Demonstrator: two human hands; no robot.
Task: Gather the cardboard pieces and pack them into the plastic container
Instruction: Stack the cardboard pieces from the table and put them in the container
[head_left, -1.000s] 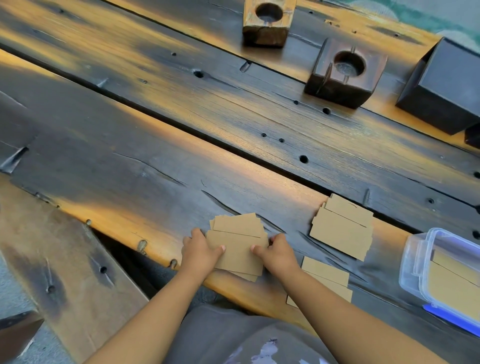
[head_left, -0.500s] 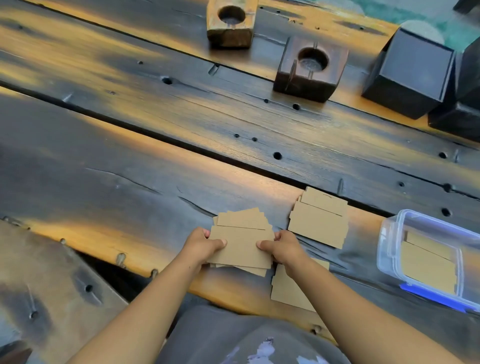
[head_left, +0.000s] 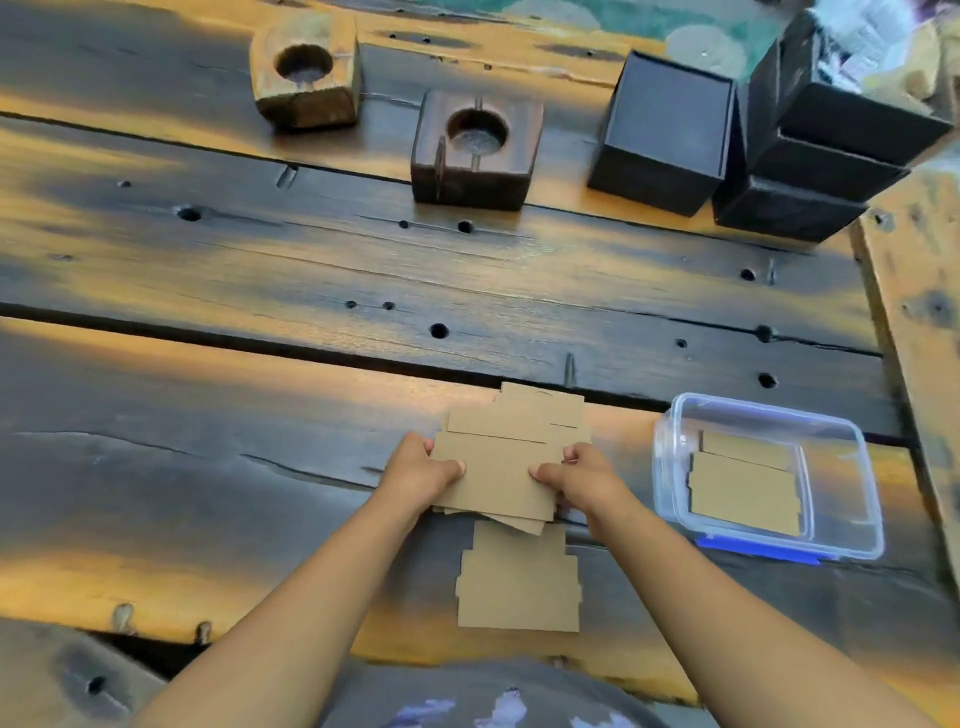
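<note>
Both hands (head_left: 498, 478) grip cardboard stack (head_left: 496, 480) over scorched plank table (head_left: 260, 405).

The work surface is a bench (head_left: 311, 270) built of broad, dark-stained wooden planks, worn to orange-brown in patches and separated by dark gaps. Round bolt holes and long cracks are distributed across the planks. Beyond the left hand (head_left: 418, 475), at the far edge, a light wooden block (head_left: 306, 73) with a round recess is seen; a darker wooden block (head_left: 475, 150), slotted and recessed, stands just beside it to the right. Beyond the right hand (head_left: 582, 480), black boxes (head_left: 670, 135) are grouped at the far right, some of them stacked. A paler plank (head_left: 914, 322) runs along the right edge. Greenish ground is visible past the far edge. Lighting is soft and even.
</note>
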